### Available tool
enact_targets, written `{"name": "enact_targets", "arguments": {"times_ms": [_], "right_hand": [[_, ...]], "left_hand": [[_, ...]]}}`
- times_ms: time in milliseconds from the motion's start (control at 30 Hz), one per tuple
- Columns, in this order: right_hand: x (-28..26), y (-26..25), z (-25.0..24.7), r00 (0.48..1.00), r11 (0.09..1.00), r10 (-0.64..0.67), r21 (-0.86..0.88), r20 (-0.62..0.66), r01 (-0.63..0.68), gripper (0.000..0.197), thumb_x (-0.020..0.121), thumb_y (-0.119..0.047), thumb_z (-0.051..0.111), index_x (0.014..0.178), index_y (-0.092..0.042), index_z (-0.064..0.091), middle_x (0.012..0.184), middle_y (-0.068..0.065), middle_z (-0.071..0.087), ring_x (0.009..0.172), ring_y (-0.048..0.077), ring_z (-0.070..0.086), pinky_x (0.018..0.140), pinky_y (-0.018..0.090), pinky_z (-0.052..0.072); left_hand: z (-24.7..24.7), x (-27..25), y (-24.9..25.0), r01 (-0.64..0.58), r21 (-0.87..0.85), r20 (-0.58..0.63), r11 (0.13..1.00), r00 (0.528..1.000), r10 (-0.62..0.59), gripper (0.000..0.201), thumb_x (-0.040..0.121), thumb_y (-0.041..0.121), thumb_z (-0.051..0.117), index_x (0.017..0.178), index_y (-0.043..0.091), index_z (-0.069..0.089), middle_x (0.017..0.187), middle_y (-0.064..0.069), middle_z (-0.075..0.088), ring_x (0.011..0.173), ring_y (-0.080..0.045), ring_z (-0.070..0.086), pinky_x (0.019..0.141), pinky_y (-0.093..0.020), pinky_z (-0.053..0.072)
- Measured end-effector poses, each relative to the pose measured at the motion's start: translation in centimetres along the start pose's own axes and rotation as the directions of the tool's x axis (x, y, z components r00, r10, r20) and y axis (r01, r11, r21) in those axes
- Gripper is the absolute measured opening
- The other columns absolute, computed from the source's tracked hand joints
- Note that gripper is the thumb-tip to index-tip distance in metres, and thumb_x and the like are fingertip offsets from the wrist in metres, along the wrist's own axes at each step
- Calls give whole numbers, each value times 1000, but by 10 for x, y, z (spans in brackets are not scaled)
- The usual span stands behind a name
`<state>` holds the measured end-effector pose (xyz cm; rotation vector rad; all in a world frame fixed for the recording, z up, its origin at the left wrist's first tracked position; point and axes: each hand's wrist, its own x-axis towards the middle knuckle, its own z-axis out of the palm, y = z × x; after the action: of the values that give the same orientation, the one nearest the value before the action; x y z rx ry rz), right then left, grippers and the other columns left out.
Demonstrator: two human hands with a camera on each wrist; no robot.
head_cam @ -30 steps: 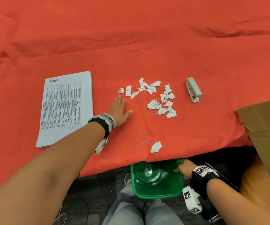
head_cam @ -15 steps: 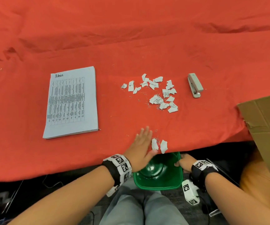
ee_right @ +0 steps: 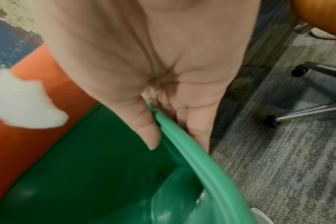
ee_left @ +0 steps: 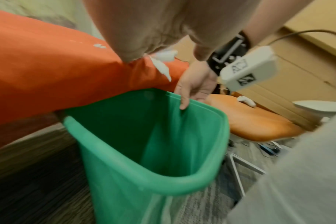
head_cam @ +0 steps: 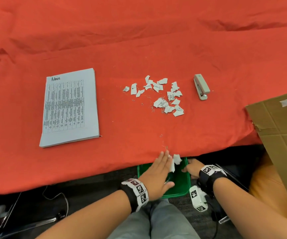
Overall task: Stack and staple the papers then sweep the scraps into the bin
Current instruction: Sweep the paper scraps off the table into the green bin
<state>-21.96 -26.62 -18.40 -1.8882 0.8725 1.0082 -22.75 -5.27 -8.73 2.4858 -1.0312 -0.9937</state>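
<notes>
Gripping the rim of the green bin (head_cam: 182,190) with thumb inside and fingers curled down the outer wall, the right hand (head_cam: 191,169) is holding it just under the near edge of the table, whose red cloth (head_cam: 139,40) is draping over that edge. The left hand (head_cam: 158,175) is lying flat with its fingers straight and held together, positioned at the table's edge above the bin's mouth and holding nothing. Two white scraps (head_cam: 175,161) are sitting right beside its fingertips at the lip of the cloth, over the bin opening; the left wrist view is showing them hanging at the cloth's edge just above the green rim. Further back on the table, the main cluster of torn paper scraps (head_cam: 163,97) is lying scattered among loose staples (head_cam: 152,107), well apart from both hands. The stacked papers (head_cam: 70,107), headed "Admin" and printed with a table, are resting squared up on the left side of the cloth. The grey stapler (head_cam: 201,87) is lying to the right of the scrap cluster. A brown cardboard box (head_cam: 280,128) is showing at the table's right edge, and grey trouser legs (head_cam: 156,221) are showing beneath the bin.
</notes>
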Motion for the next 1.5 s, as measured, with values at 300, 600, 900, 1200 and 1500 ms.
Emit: {"name": "enact_targets", "arguments": {"times_ms": [300,600,900,1200,1500], "right_hand": [[1,-2,-10,1000,996,9,-90,-8,-10,62,80,-11,70,134,4,45,135,15,52,119,32,53,91,32,47],[-6,-5,-11,999,998,18,-65,28,-16,36,81,-5,65,115,-1,52,99,20,62,79,29,58,62,33,48],[1,-3,-13,998,999,43,-11,54,-43,39,81,-2,63,119,-1,53,110,22,64,85,31,63,65,31,53],[6,-2,-19,996,994,86,-65,-5,-86,13,78,-7,68,86,-2,59,66,13,55,48,22,49,43,23,37],[1,-7,-19,995,992,104,-78,9,-103,34,78,-7,68,109,5,58,83,18,60,57,23,53,44,20,37]], "left_hand": [[-56,18,-15,-69,-20,-409,997,911,55,40,99,33,36,133,17,49,144,0,42,137,-18,36,117,-36,27],[-32,33,-17,43,173,-58,984,998,-33,74,98,47,28,150,8,-8,156,-10,-23,145,-24,-19,121,-39,-3],[-52,0,-19,-131,-20,-79,991,988,129,51,102,37,20,151,24,16,158,10,2,145,-5,-6,120,-27,-3],[-177,63,-186,610,-332,-397,719,601,-693,74,98,43,35,150,-1,6,158,-22,-3,147,-36,-4,119,-43,3],[-132,64,-131,370,-7,-178,929,914,-365,82,96,52,28,149,2,-10,155,-19,-21,145,-32,-18,121,-44,-2]]}}
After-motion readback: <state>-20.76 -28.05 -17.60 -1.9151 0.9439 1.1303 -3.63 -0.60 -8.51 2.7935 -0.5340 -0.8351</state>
